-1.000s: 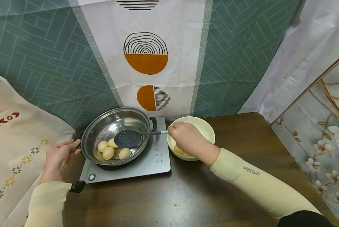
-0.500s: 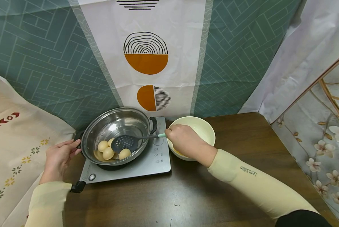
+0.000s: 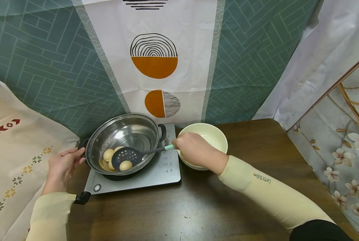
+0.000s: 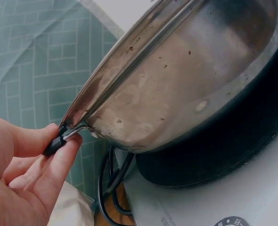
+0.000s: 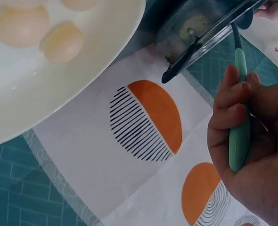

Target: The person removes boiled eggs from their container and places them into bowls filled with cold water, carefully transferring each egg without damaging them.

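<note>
My left hand (image 3: 62, 169) pinches the black side handle (image 4: 55, 145) of the steel pan (image 3: 137, 129) between thumb and fingers. The pan is tilted, its left side raised in the left wrist view. My right hand (image 3: 197, 150) grips the green handle (image 5: 240, 127) of a dark slotted ladle (image 3: 126, 157). The ladle's head lies inside the pan among several eggs (image 3: 108, 155); one egg (image 3: 126, 165) is at its lower right edge, and whether it rests in the ladle I cannot tell. Other eggs are partly covered by the ladle.
A cream bowl (image 3: 217, 137) stands right of the cooker, under my right hand, with several eggs (image 5: 63, 43) in it. The pan is on a silver cooktop (image 3: 167, 174) on the brown table (image 3: 197, 207). Black cables (image 4: 103, 179) run beside the cooktop. Patterned cloth hangs behind.
The ladle's head has moved down and left through the eggs, and the lower right egg has shifted left. My right hand has moved slightly left. My left hand stays on the pan handle.
</note>
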The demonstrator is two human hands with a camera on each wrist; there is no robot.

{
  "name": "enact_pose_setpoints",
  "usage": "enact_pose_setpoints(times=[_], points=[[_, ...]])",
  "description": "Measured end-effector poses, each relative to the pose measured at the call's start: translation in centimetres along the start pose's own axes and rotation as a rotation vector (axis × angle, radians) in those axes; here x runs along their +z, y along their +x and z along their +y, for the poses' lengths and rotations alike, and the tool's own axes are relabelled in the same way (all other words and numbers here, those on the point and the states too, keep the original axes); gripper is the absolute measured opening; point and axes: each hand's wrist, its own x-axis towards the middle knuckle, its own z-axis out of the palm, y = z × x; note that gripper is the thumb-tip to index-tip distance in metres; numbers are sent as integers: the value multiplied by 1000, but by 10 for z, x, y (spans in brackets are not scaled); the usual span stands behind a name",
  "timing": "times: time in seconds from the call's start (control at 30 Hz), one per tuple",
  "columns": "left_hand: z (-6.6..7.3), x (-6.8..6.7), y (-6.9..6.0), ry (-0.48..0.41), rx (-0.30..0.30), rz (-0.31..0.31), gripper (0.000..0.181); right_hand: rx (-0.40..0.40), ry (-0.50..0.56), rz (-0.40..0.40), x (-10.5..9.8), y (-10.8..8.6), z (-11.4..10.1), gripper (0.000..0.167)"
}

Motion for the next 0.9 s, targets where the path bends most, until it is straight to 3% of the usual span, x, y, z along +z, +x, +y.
enact_pose_setpoints(times=[0.27,0.47,0.63,0.9], points=[[-1,0,0,30,0,11,20,96,153,-129,-5,1,-3,17],[-1,0,1,23,-12,17,21,177,357,-208,-6,2,3,25],[0,0,0,-6,-10,9,21,238,486,-233,-4,1,7,32],[0,0,0,-9,-18,3,17,315,586,-249,-2,0,9,31]])
